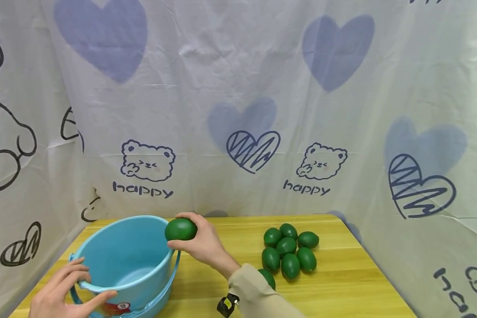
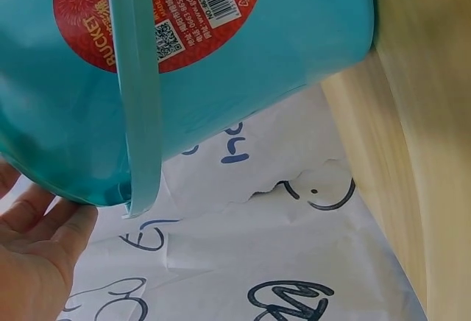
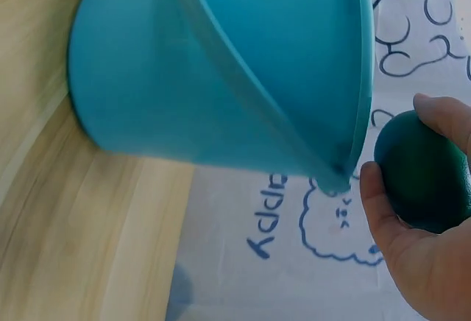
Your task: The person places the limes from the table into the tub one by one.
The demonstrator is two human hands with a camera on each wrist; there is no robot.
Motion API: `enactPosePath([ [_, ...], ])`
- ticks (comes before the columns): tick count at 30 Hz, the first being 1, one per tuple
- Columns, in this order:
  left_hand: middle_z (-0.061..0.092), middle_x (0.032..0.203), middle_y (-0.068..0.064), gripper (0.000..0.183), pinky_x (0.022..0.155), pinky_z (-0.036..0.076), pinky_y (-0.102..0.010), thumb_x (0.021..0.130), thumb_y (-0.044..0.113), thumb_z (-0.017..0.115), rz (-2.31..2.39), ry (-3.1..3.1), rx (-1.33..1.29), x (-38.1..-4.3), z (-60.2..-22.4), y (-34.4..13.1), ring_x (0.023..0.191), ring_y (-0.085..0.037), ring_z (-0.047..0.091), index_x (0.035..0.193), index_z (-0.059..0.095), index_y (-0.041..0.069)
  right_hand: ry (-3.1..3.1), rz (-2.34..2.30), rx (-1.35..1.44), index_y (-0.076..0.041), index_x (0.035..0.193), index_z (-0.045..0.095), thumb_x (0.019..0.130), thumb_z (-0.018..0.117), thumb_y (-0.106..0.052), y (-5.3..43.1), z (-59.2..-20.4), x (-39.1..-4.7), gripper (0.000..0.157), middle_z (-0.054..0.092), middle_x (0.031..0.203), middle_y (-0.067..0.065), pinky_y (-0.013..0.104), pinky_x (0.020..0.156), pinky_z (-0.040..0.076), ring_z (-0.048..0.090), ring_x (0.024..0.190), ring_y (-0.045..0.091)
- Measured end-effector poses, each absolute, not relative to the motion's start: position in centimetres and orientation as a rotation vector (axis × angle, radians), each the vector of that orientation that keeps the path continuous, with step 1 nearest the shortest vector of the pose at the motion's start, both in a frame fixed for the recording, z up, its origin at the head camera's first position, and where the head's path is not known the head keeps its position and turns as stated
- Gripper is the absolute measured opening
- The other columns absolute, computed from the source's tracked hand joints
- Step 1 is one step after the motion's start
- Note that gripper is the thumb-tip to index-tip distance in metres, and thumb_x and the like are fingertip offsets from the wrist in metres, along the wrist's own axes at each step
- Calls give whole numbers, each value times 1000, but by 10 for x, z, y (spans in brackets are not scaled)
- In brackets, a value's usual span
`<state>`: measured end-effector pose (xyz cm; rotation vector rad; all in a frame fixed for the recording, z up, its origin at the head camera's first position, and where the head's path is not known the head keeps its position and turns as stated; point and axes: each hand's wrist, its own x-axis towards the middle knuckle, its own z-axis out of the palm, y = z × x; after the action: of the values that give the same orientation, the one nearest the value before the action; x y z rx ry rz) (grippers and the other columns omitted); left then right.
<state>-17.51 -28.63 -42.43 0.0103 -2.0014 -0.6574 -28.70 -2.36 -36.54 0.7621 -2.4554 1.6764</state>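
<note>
A light blue plastic bucket (image 1: pixel 153 287) stands upright at the left of the table, with a red label (image 2: pixel 210 12) on its outside. My left hand (image 1: pixel 61 289) holds its near-left rim, fingers over the edge and thumb along the outer wall. Between the thumb and fingers of my right hand (image 1: pixel 202 238) is a dark green, oval lime (image 1: pixel 180 229), held at the right side of the bucket's rim. The right wrist view shows this lime (image 3: pixel 423 174) just beyond the rim, raised off the table. Part of the bucket's inner floor shows in the head view.
Several more green limes (image 1: pixel 286 246) lie grouped on the right half of the yellow wood-grain table (image 1: pixel 342 287). One stray lime (image 1: pixel 267 278) is partly hidden behind my right sleeve (image 1: pixel 258 293). A printed white cloth (image 1: pixel 206 176) hangs around the back and sides.
</note>
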Motion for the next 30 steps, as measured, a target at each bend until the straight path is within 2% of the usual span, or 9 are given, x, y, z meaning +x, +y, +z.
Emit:
enactPosePath([
  [5, 69, 92, -10, 58, 73, 33, 2, 28, 31, 101, -667, -2017, 43, -174, -425, -285, 103, 33, 34, 69, 63, 17, -2471, 1663, 807, -30, 122, 59, 73, 88, -26, -42, -360, -285, 58, 64, 113, -6, 21, 73, 52, 59, 88, 6],
  [21, 69, 90, -12, 59, 73, 33, 1, 28, 30, 101, -656, -2017, 65, -175, -423, -280, 100, 33, 30, 70, 62, 15, -2568, 1373, 859, -30, 124, 62, 70, 90, -25, -62, -362, -280, 61, 61, 116, -7, 19, 76, 49, 54, 94, 4],
  [27, 68, 86, -12, 60, 80, 29, 4, 26, 28, 101, -654, -1992, 32, -178, -426, -283, 103, 32, 32, 69, 63, 12, -2543, 1308, 900, -29, 125, 62, 71, 89, -26, -63, -365, -278, 61, 62, 120, -7, 18, 78, 48, 54, 98, 3],
  [30, 67, 83, -10, 59, 83, 27, 6, 26, 27, 101, -668, -1975, 0, -180, -427, -284, 106, 31, 34, 67, 61, 13, -2518, 1259, 931, -28, 126, 62, 72, 89, -26, -63, -367, -277, 60, 61, 122, -5, 16, 78, 49, 56, 99, 3],
])
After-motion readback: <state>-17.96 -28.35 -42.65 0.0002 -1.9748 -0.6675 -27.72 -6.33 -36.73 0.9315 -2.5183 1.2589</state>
